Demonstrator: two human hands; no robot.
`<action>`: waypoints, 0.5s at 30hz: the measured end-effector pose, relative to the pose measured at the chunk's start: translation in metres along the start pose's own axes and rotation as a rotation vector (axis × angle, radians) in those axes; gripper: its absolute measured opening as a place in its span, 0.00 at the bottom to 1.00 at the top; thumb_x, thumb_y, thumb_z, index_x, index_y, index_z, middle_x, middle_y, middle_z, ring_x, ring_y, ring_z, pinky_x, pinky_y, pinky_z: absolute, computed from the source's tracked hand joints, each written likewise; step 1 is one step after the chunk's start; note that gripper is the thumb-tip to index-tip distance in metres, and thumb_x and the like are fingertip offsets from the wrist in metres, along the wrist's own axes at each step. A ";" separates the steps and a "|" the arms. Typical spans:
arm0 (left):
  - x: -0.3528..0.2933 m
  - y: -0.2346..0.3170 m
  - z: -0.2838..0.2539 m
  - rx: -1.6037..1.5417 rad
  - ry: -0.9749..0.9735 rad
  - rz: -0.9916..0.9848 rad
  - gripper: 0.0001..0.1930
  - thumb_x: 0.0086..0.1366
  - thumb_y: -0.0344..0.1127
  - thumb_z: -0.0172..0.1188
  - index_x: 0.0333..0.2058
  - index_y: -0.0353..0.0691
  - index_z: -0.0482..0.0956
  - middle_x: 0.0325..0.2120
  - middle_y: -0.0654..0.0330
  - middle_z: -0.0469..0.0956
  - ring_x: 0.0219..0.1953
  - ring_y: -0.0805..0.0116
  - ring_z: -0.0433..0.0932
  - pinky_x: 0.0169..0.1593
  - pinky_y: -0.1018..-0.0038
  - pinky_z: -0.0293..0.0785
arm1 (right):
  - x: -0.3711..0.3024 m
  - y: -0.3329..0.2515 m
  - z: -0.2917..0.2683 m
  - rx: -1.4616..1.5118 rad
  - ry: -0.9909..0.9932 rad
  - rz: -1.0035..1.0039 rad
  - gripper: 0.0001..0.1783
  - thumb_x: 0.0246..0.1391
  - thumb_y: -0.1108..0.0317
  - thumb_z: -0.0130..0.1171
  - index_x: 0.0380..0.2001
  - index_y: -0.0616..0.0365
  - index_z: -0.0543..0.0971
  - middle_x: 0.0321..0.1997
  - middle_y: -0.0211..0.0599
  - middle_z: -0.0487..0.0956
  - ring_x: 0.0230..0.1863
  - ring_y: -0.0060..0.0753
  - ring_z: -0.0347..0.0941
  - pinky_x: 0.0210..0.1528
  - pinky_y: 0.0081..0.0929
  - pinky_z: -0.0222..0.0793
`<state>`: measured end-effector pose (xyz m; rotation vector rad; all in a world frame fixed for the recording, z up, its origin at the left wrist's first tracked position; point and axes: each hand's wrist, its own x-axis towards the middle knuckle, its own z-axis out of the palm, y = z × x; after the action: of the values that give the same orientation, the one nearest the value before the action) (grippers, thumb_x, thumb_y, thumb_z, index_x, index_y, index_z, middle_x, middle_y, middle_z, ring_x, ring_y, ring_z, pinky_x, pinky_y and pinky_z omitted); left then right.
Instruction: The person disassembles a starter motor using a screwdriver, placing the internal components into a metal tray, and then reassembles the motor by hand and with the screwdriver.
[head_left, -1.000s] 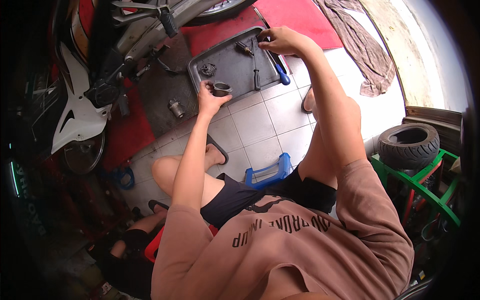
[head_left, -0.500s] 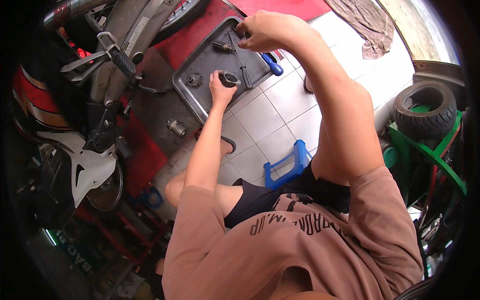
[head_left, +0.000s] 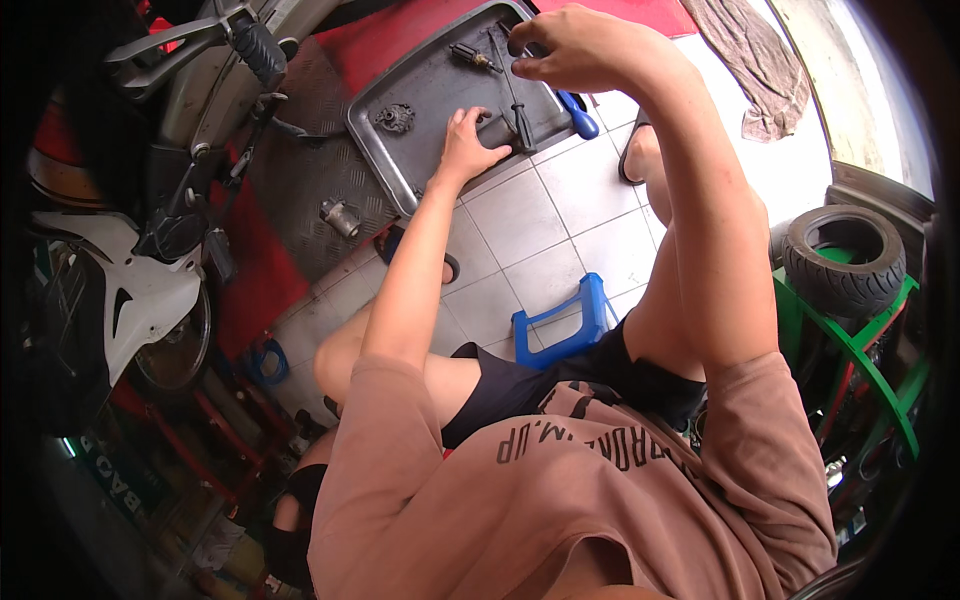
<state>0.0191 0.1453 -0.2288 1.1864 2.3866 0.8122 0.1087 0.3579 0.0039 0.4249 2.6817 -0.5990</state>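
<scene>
My left hand (head_left: 466, 148) is over the near side of a dark metal tray (head_left: 402, 192). Its thumb and fingers curve around a dark grey, rounded metal part (head_left: 492, 133), partly hidden. Just right of it lies a black-handled screwdriver (head_left: 522, 132). My right hand (head_left: 565, 52) hovers at the tray's right side, fingers bent and apart from the thumb, with nothing visible between them. A short dark-handled tool (head_left: 473, 57) lies to its left, and a blue-handled tool (head_left: 580, 118) rests at the tray's right edge. A toothed-looking metal part (head_left: 395, 118) sits in the tray's left half.
A cylindrical metal part (head_left: 340, 217) lies on the dark floor plate left of the tray. Motorcycle parts, including a white panel (head_left: 130, 280), crowd the left. A blue plastic stool (head_left: 560, 345) stands by my legs. At right, a tyre (head_left: 845, 262) rests on a green frame (head_left: 850, 345).
The view has shifted, bringing the tray up and right. My left hand has turned, and the part's round opening no longer shows. My right hand remains by the tray's right side.
</scene>
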 end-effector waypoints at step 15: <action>0.010 -0.087 -0.060 0.408 0.200 -0.401 0.40 0.43 0.38 0.69 0.59 0.46 0.66 0.58 0.44 0.60 0.61 0.46 0.60 0.63 0.57 0.60 | -0.009 -0.020 -0.017 0.046 -0.009 0.041 0.21 0.55 0.52 0.54 0.49 0.47 0.79 0.40 0.48 0.81 0.42 0.49 0.79 0.45 0.45 0.75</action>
<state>-0.0712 0.0909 -0.2379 0.7293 2.9166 0.3351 0.1047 0.3459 0.0286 0.4872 2.6487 -0.6505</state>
